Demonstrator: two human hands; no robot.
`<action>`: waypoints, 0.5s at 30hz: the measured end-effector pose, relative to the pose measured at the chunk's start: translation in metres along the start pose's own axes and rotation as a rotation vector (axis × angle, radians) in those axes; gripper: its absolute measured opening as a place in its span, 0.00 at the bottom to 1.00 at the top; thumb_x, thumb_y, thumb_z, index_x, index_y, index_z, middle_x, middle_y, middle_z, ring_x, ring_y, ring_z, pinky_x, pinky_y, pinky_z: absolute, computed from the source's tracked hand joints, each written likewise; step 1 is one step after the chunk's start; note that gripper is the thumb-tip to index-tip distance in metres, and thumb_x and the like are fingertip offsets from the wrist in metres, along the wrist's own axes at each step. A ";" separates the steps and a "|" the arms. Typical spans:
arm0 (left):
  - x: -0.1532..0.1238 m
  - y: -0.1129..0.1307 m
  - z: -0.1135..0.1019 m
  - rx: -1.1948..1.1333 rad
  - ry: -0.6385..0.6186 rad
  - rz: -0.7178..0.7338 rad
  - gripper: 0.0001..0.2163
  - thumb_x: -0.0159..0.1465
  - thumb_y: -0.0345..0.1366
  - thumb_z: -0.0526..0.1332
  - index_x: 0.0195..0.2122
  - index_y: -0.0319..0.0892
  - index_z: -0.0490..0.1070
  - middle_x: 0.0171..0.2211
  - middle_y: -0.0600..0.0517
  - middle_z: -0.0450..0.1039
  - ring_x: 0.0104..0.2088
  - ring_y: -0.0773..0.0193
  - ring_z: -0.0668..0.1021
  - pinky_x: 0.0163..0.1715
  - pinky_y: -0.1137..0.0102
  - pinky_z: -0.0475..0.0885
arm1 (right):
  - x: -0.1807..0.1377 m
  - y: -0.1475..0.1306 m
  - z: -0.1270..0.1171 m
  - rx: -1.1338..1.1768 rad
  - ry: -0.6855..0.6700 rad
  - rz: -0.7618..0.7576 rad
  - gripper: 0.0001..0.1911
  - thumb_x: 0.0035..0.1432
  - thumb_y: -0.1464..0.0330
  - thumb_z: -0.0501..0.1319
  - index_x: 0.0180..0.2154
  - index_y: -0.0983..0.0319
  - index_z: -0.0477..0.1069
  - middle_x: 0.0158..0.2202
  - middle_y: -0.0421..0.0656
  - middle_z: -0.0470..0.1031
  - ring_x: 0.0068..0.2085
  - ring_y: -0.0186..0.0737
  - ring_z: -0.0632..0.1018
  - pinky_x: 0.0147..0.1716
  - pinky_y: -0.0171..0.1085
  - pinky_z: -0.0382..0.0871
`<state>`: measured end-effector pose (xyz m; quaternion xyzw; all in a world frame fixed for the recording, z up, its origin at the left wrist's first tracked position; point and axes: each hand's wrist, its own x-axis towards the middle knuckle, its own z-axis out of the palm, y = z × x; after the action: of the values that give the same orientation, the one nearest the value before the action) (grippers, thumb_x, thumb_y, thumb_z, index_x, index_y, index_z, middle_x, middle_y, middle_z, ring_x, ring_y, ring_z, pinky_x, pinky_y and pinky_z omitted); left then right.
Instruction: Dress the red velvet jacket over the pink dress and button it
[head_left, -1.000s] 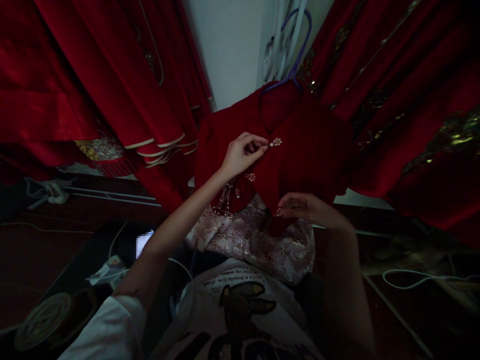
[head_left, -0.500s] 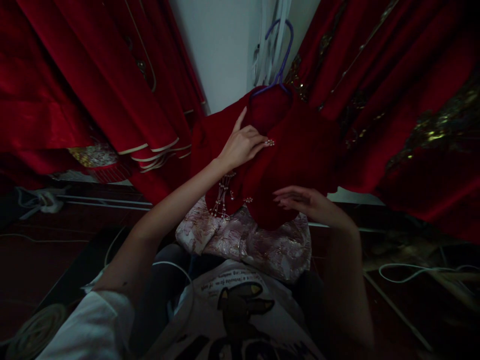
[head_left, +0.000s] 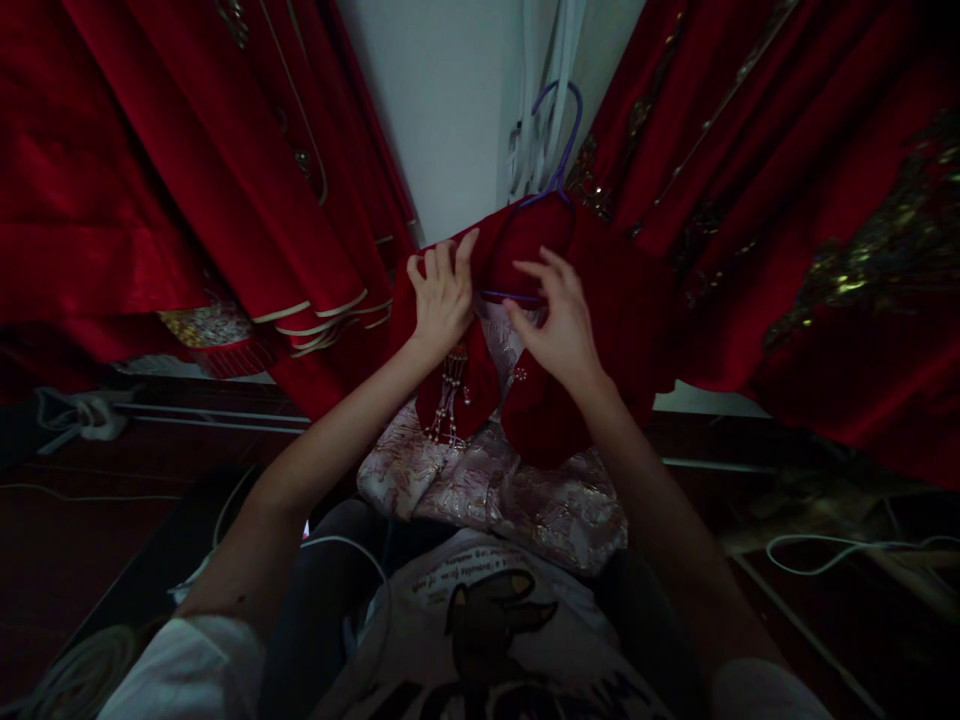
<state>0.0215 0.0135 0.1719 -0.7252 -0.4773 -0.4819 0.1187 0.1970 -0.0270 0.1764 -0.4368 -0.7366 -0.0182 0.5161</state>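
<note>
Head view shows me the red jacket (head_left: 630, 320) on a purple hanger (head_left: 557, 183), its fronts parted and its lower edge over a shiny patterned cloth (head_left: 551, 510). The person's left hand (head_left: 444, 300) rests bent fingers on one front, above a beaded tassel (head_left: 450, 395); I cannot tell whether it pinches fabric. The right hand (head_left: 559, 325) looks released at the neckline, thumb and fingers apart, near a beaded flower (head_left: 517, 374) on the other front. Red cloth (head_left: 225, 180) hangs on both sides
</note>
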 end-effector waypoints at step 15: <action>0.019 -0.061 -0.035 0.218 -0.109 -0.216 0.20 0.65 0.33 0.54 0.58 0.46 0.67 0.55 0.44 0.72 0.58 0.49 0.70 0.63 0.54 0.57 | 0.004 0.086 -0.047 -0.583 -0.008 0.193 0.34 0.66 0.67 0.45 0.69 0.72 0.41 0.71 0.58 0.43 0.71 0.54 0.47 0.66 0.57 0.44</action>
<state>-0.0466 0.0333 0.1878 -0.6778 -0.6074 -0.3970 0.1180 0.2889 0.0056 0.1650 -0.6345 -0.6574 -0.1778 0.3656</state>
